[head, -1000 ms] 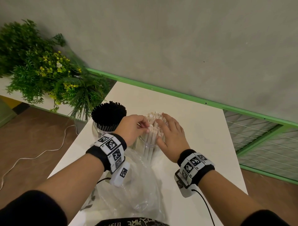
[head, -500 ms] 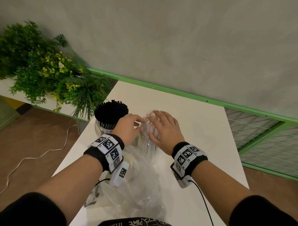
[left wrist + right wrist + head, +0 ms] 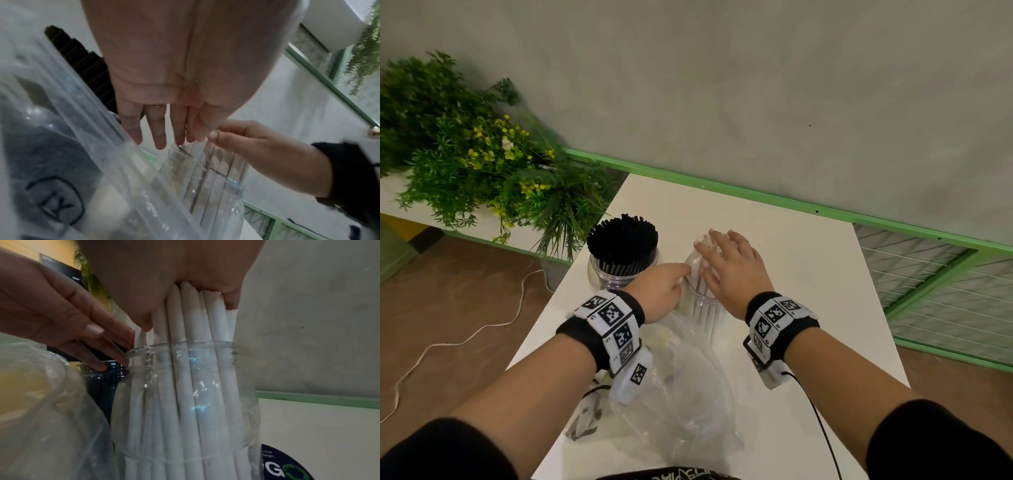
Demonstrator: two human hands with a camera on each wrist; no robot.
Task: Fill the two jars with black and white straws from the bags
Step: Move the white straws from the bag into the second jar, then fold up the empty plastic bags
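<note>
Head view: two clear jars are seen standing side by side on the white desk [image 3: 808,274], the left jar [image 3: 619,274] packed with black straws [image 3: 622,236], the right jar [image 3: 705,308] holding white straws [image 3: 195,331] that stand upright and rise above its rim. The right hand [image 3: 732,270] is laid flat on the straw tops, its fingers [image 3: 717,240] straight and relaxed; nothing is gripped. The left hand [image 3: 659,291] is held against the left side of the white bundle just above the rim, fingers [image 3: 98,344] extended and touching the straws and the jar mouth, again with nothing grasped. A crumpled clear bag [image 3: 688,394] lies on the near part of the desk, seemingly emptied, though its contents cannot be fully judged. The step in hand is judged to be the settling of the white straws; the filling looks nearly finished. A gentle downward press is called for next, with the bundle steadied sideways so that no straw is bent or tipped out.
</note>
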